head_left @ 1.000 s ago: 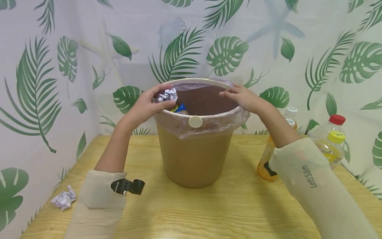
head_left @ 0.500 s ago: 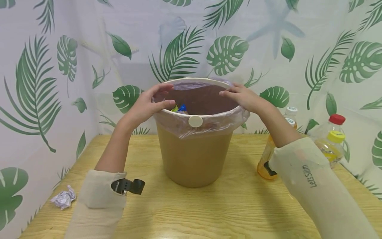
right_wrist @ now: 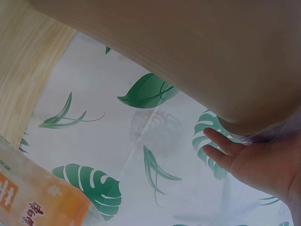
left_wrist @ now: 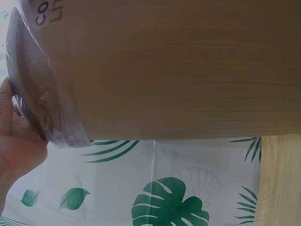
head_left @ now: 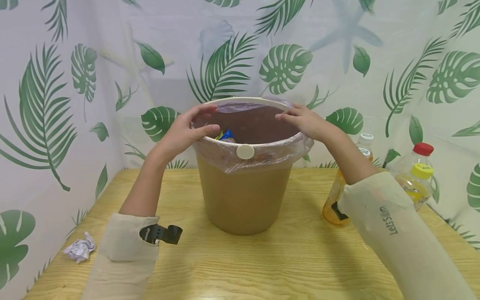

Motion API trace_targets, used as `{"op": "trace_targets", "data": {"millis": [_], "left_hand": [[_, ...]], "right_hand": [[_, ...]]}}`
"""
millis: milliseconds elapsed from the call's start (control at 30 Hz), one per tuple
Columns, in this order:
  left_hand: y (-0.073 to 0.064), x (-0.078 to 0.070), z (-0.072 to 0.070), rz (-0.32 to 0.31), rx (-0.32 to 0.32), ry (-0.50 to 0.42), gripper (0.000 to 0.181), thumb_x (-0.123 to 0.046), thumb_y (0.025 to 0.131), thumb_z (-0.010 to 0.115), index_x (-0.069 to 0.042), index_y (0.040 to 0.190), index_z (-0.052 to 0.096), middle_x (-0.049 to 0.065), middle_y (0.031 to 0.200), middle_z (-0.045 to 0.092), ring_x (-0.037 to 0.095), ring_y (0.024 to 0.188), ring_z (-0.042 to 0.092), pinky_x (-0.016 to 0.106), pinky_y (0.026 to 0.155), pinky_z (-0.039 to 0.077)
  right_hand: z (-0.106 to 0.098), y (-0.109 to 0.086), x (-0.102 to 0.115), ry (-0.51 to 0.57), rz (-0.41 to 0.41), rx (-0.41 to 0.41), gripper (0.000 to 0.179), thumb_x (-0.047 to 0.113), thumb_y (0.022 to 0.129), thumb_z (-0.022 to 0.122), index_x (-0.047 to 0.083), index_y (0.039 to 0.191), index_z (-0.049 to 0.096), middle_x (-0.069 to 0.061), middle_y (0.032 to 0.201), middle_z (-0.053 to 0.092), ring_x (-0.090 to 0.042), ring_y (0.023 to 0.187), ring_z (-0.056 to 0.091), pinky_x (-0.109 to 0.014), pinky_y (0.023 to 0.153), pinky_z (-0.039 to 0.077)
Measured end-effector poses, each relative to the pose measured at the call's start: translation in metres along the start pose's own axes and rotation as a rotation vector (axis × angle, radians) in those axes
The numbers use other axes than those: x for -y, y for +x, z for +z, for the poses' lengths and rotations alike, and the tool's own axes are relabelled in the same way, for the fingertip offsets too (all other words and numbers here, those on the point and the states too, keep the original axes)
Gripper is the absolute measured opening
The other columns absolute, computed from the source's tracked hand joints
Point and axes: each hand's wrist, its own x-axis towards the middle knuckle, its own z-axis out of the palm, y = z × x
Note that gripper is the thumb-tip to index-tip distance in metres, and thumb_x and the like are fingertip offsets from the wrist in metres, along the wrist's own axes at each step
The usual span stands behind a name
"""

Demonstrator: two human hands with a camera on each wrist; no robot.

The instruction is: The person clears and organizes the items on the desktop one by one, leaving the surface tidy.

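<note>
A brown bin [head_left: 243, 196] lined with a clear plastic bag [head_left: 232, 160] stands mid-table. At its left rim is my left hand [head_left: 191, 125], thumb and fingers spread over the opening, with nothing between them. My right hand [head_left: 309, 123] rests at the opposite rim, fingertips over the opening. In the right wrist view, two fairly straight fingers of the right hand [right_wrist: 263, 162] show outside the bin. Just inside the near left rim, a blue and yellow wrapper [head_left: 226, 135] shows; the bin's bottom is hidden.
A crumpled paper ball [head_left: 80, 248] lies at the table's left edge. On the right, partly behind the right arm, stand an orange drink bottle [head_left: 333, 204], a yellow-capped bottle [head_left: 416, 187] and a red-capped bottle [head_left: 423, 150]. A leaf-patterned sheet [head_left: 240, 75] surrounds the table.
A second crumpled paper ball, between my left thumb and fingers one second ago, has dropped out of sight into the bin. Both hands have stayed in place.
</note>
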Motion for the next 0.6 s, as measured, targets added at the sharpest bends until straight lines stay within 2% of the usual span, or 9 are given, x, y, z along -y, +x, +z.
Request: {"op": "trace_targets", "data": {"millis": [133,300,467,600], "left_hand": [[-0.001,0.0,0.0,0.0,-0.023,0.021,0.053,-0.02,0.086,0.066,-0.009,0.134,0.046,0.004,0.128,0.05,0.02,0.112,0.045,0.033,0.085,0.04],[-0.003,-0.001,0.0,0.012,-0.065,0.069,0.051,-0.02,0.085,0.068,-0.01,0.131,0.049,0.003,0.124,0.053,0.018,0.11,0.049,0.03,0.08,0.041],[-0.01,-0.001,-0.007,0.033,-0.115,0.039,0.051,-0.017,0.083,0.069,-0.007,0.13,0.05,0.006,0.125,0.054,0.017,0.114,0.049,0.033,0.09,0.038],[-0.022,-0.002,-0.016,0.056,-0.162,0.01,0.047,-0.016,0.084,0.068,-0.006,0.128,0.052,0.007,0.124,0.054,0.017,0.115,0.048,0.035,0.095,0.037]], "right_hand": [[0.001,0.0,0.0,0.008,0.006,-0.002,0.063,0.046,0.094,0.04,0.001,0.138,0.038,-0.018,0.15,0.005,-0.039,0.135,0.005,-0.055,0.104,0.009],[0.002,0.0,-0.001,0.006,-0.003,-0.001,0.059,0.044,0.095,0.04,0.001,0.135,0.043,-0.018,0.15,0.005,-0.04,0.134,0.005,-0.056,0.104,0.009],[0.001,0.0,-0.002,-0.01,-0.005,0.002,0.058,0.042,0.096,0.039,0.001,0.136,0.042,-0.019,0.15,0.005,-0.04,0.134,0.003,-0.056,0.104,0.008],[0.0,0.001,-0.002,-0.01,0.0,0.005,0.06,0.044,0.095,0.039,0.001,0.137,0.041,-0.018,0.151,0.003,-0.039,0.135,0.002,-0.055,0.104,0.007]]}}
